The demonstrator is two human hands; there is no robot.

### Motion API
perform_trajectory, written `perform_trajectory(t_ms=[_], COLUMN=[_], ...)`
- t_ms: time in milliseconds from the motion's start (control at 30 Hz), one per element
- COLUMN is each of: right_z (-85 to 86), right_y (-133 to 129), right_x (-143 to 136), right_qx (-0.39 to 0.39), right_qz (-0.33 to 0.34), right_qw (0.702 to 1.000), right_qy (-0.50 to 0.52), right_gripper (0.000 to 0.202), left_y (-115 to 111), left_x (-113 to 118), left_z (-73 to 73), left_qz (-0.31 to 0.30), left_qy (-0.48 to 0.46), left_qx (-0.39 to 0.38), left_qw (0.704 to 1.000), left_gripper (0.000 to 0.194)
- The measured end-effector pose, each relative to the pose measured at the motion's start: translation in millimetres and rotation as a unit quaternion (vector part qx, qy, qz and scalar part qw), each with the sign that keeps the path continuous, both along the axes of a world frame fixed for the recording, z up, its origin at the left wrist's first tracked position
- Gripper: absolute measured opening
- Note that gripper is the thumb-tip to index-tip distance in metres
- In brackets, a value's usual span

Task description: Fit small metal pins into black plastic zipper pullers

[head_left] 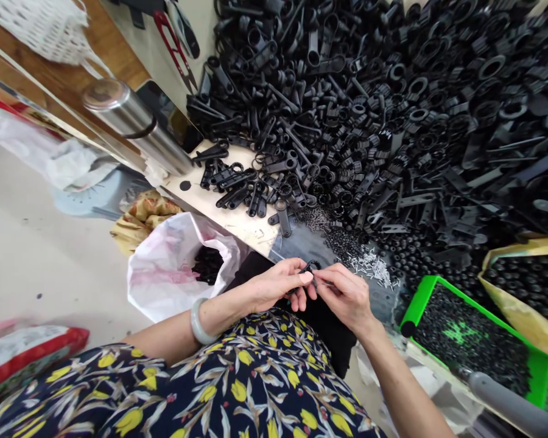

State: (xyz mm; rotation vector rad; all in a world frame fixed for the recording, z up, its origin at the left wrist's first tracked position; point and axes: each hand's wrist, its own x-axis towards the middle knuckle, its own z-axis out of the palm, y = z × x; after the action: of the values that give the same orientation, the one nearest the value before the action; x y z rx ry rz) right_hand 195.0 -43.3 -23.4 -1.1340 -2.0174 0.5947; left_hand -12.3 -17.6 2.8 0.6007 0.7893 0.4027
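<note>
My left hand (281, 285) is closed around a small black plastic part (311, 266) with a ring-like end, held low over my lap at the table's front edge. From the other side my right hand (348, 295) pinches at the same part; its fingertips hide whatever small piece may be between them. Just beyond the hands lie loose silvery pins (374, 266), tiny black pieces (347, 243) and a patch of small brownish metal bits (317, 219). A big heap of black plastic parts (347, 121) covers the table behind them.
A green tray (427, 289) of tiny black pieces stands at right, near a yellow bag (506, 261). On the left are a steel thermos (132, 121), a phone (168, 112) and red scissors (173, 48). Below the table edge sits a white bag (158, 267) with black parts inside.
</note>
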Motion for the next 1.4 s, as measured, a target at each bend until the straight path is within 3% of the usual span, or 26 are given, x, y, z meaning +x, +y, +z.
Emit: perform_trajectory(t_ms=[400,600,700,933,1400], right_z=[4.3,20.8,30.6,35.9,30.2], right_y=[-4.1,-7.4,-9.7,-19.1,-23.2], right_x=[-10.6,-7.4,0.9,-2.6,-16.9], right_qx=[-0.003,-0.064,-0.093,-0.039,-0.002], right_qz=[-0.015,-0.002,-0.039,-0.060,-0.073], right_qw=[1.000,0.996,0.991,0.972,0.950], right_qy=[-0.013,-0.055,-0.083,-0.223,-0.303], right_gripper=[0.021,0.041,0.043,0.034,0.035], left_y=[-0.2,4.2,4.8,2.5,-2.0], left_x=[2.9,0.2,-3.5,-8.8,-7.3], left_z=[-11.9,-13.2,-13.1,-14.7,-15.3], left_qz=[0.027,0.046,0.043,0.055,0.062], left_qy=[0.042,0.028,0.028,0.038,0.068], left_qx=[0.074,0.063,0.053,0.063,0.085], left_qw=[0.996,0.997,0.997,0.996,0.992], left_gripper=[0.046,0.044,0.047,0.045,0.041])
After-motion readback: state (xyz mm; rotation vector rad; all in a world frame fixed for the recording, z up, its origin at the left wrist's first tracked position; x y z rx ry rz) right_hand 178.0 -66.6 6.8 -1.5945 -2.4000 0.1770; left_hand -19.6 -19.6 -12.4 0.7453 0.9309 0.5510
